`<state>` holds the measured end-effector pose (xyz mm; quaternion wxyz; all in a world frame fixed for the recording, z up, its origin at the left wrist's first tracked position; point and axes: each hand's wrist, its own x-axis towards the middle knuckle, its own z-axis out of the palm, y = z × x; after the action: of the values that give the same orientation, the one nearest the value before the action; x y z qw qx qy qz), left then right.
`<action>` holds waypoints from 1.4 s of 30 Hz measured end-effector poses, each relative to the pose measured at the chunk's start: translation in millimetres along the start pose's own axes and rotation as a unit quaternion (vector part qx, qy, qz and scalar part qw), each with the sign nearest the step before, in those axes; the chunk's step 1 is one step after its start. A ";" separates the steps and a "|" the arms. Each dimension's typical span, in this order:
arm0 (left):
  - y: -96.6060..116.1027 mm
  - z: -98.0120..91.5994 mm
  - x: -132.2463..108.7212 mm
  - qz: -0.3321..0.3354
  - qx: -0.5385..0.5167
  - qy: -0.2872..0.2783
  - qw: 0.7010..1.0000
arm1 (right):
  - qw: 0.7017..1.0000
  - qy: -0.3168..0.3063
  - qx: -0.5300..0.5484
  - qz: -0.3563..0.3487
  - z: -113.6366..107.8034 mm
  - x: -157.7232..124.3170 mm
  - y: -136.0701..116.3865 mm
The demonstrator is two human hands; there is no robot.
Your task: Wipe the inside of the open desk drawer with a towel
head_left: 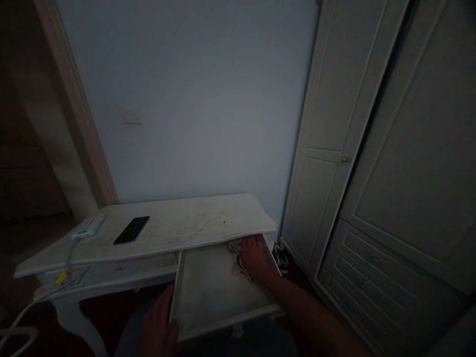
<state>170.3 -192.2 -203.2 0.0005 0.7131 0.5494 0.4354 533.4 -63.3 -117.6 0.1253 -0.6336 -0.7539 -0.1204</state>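
A white desk [178, 225] stands against the wall, its right drawer [208, 292] pulled open. My right hand [253, 257] reaches into the back right of the drawer and rests on a small patterned cloth-like item [235, 246]; its fingers curl over it, but the dim light hides the grip. My left hand [158, 325] lies low by the drawer's front left corner, against the drawer's side.
A black phone [131, 229] lies on the desk top. A white power strip [88, 227] sits at the left edge with a cable [22, 312] hanging down. A tall white wardrobe [372, 148] stands on the right. Shoes [281, 258] lie on the floor between them.
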 end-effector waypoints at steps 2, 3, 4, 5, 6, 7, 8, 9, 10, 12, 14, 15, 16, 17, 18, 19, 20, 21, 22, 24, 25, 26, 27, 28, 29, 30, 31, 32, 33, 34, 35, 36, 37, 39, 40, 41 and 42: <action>8.8 -4.3 6.5 0.089 0.061 -0.013 0.994 | 0.999 0.000 0.002 -0.041 -4.3 -8.3 -2.4; 14.3 -5.2 8.8 0.129 0.079 -0.032 0.988 | 0.997 0.000 0.005 -0.079 -6.8 -11.0 -3.8; 19.7 -5.1 10.1 0.162 0.088 -0.057 0.981 | 0.992 -0.005 0.012 -0.127 -9.2 -12.2 -5.2; 24.8 -3.7 10.2 0.186 0.090 -0.084 0.975 | 0.984 -0.014 0.019 -0.177 -11.5 -11.8 -6.3; 29.1 -1.3 9.3 0.198 0.088 -0.110 0.970 | 0.975 -0.025 0.027 -0.220 -13.5 -9.8 -7.0; 32.1 1.9 7.4 0.203 0.086 -0.132 0.966 | 0.967 -0.036 0.033 -0.249 -15.1 -6.4 -7.0; 33.8 5.5 4.9 0.207 0.086 -0.150 0.963 | 0.964 -0.045 0.037 -0.260 -16.3 -2.2 -6.2; 34.2 9.2 2.1 0.209 0.091 -0.163 0.960 | 0.965 -0.052 0.039 -0.255 -17.2 2.3 -4.4; 33.6 12.5 -0.6 0.212 0.098 -0.171 0.957 | 0.968 -0.053 0.039 -0.241 -17.9 6.2 -1.8; 30.6 16.9 -4.9 0.210 0.115 -0.179 0.954 | 0.975 -0.053 0.038 -0.214 -19.5 10.7 5.4; 27.5 18.6 -7.2 0.207 0.120 -0.185 0.953 | 0.980 -0.054 0.035 -0.189 -22.2 9.4 13.4; 26.4 18.7 -7.9 0.202 0.118 -0.185 0.954 | 0.983 -0.054 0.032 -0.175 -24.3 7.1 17.0; 25.7 18.7 -8.3 0.196 0.115 -0.183 0.957 | 0.985 -0.054 0.027 -0.159 -26.7 4.4 20.0; 25.3 18.6 -8.8 0.188 0.111 -0.180 0.959 | 0.988 -0.055 0.021 -0.142 -29.3 1.8 22.2; 25.3 18.5 -9.2 0.183 0.107 -0.179 0.961 | 0.991 -0.056 0.015 -0.123 -32.0 -0.3 23.6; 25.7 18.4 -9.6 0.178 0.107 -0.179 0.962 | 0.993 -0.058 0.008 -0.104 -34.4 -1.6 24.3; 26.4 18.3 -9.9 0.173 0.109 -0.180 0.962 | 0.994 -0.062 0.002 -0.087 -36.6 -2.0 24.2; 27.6 18.0 -10.0 0.169 0.112 -0.183 0.962 | 0.995 -0.067 -0.004 -0.072 -38.2 -1.6 23.7; 29.2 17.6 -9.8 0.167 0.115 -0.187 0.961 | 0.995 -0.073 -0.008 -0.061 -39.3 -0.7 22.7; 33.6 16.1 -8.5 0.155 0.117 -0.191 0.962 | 0.994 -0.093 -0.013 -0.048 -39.7 1.2 20.4; 36.1 15.2 -7.5 0.150 0.114 -0.192 0.963 | 0.993 -0.105 -0.015 -0.046 -39.1 1.4 19.2; 38.4 14.2 -6.2 0.149 0.108 -0.193 0.964 | 0.992 -0.116 -0.018 -0.046 -38.2 0.8 18.1; 40.5 13.1 -5.0 0.151 0.102 -0.193 0.964 | 0.990 -0.129 -0.020 -0.048 -37.0 -0.8 17.0; 42.2 12.1 -3.9 0.158 0.096 -0.192 0.964 | 0.988 -0.141 -0.021 -0.054 -35.7 -3.4 16.2; 43.4 11.1 -3.0 0.167 0.095 -0.188 0.963 | 0.986 -0.154 -0.022 -0.063 -34.5 -6.8 15.7; 44.1 10.1 -2.4 0.175 0.098 -0.182 0.963 | 0.983 -0.168 -0.023 -0.075 -33.5 -10.7 15.8; 44.4 9.2 -2.0 0.182 0.107 -0.175 0.962 | 0.979 -0.181 -0.022 -0.089 -32.8 -14.6 16.6; 44.3 8.3 -1.8 0.189 0.117 -0.170 0.960 | 0.975 -0.192 -0.021 -0.106 -32.5 -18.2 18.4; 44.1 7.3 -1.6 0.198 0.127 -0.169 0.957 | 0.972 -0.200 -0.018 -0.125 -32.8 -21.1 21.1; 43.7 6.4 -1.4 0.208 0.136 -0.170 0.954 | 0.968 -0.205 -0.014 -0.146 -33.5 -23.0 24.8; 43.3 5.5 -1.0 0.218 0.144 -0.171 0.950 | 0.964 -0.204 -0.009 -0.173 -34.5 -23.7 29.1; 42.9 4.9 -0.6 0.229 0.149 -0.172 0.946 | 0.959 -0.197 -0.004 -0.205 -35.7 -23.2 33.8; 42.6 4.4 -0.1 0.239 0.154 -0.171 0.943 | 0.954 -0.185 0.001 -0.235 -37.0 -21.6 38.4; 41.9 4.4 0.8 0.252 0.163 -0.161 0.940 | 0.952 -0.163 0.005 -0.261 -39.3 -15.9 45.3; 41.4 4.7 1.1 0.256 0.168 -0.157 0.939 | 0.956 -0.158 0.004 -0.249 -40.4 -12.4 46.9; 40.8 5.2 1.2 0.259 0.172 -0.155 0.938 | 0.962 -0.160 0.001 -0.221 -41.4 -8.9 47.1; 40.1 5.7 1.2 0.259 0.174 -0.154 0.937 | 0.969 -0.166 -0.003 -0.185 -42.4 -5.5 45.9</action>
<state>205.3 -204.4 -186.7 -0.1512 0.8783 0.4057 0.2028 581.1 -75.1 -78.6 -0.0278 -0.4946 -0.8679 -0.0371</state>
